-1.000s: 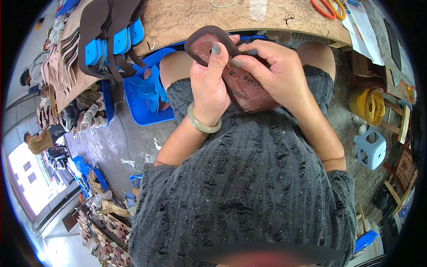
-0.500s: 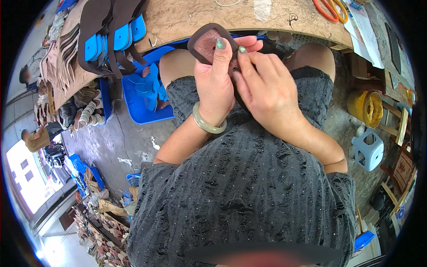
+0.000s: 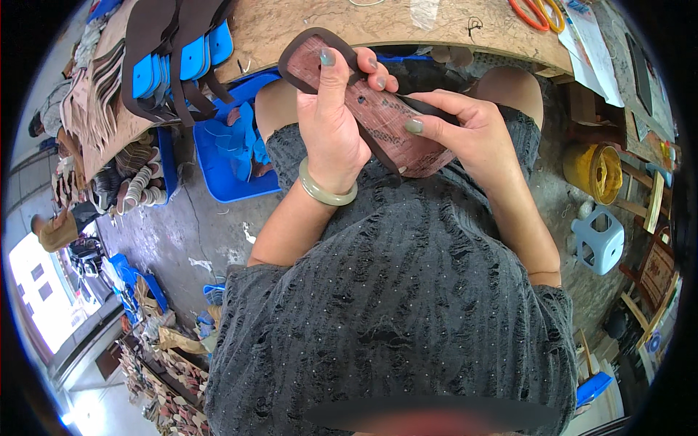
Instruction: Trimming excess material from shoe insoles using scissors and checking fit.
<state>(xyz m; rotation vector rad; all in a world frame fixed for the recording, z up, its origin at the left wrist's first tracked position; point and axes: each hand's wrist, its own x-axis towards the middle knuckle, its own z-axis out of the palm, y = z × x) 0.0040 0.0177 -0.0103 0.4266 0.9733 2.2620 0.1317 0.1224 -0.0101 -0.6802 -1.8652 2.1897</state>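
A reddish-brown shoe insole (image 3: 392, 131) with a dark brown rim lies slanted above my lap, its scuffed, marked face turned up. My left hand (image 3: 331, 134) grips its upper left part, the thumb pressed on the face and the fingertips curled round the far edge. At the lower right end, my right hand (image 3: 465, 131) pinches the rim between thumb and fingers. The dark edging strip stands partly away along the lower left side of the insole. My fingers hide some of the far rim. A pale bangle (image 3: 325, 187) sits on my left wrist.
The wooden worktable (image 3: 327, 25) spans the far side, with dark straps and blue pieces (image 3: 196, 62) on its left. Below stands a blue bin (image 3: 233, 192) of blue scraps. To the right are orange-handled scissors (image 3: 529, 14), a yellow bucket (image 3: 602, 174) and a light-blue stool (image 3: 600, 240).
The insole has tilted and come further into view, its long face now showing. My left hand has shifted left; my right hand has moved right, from near the middle to the lower end.
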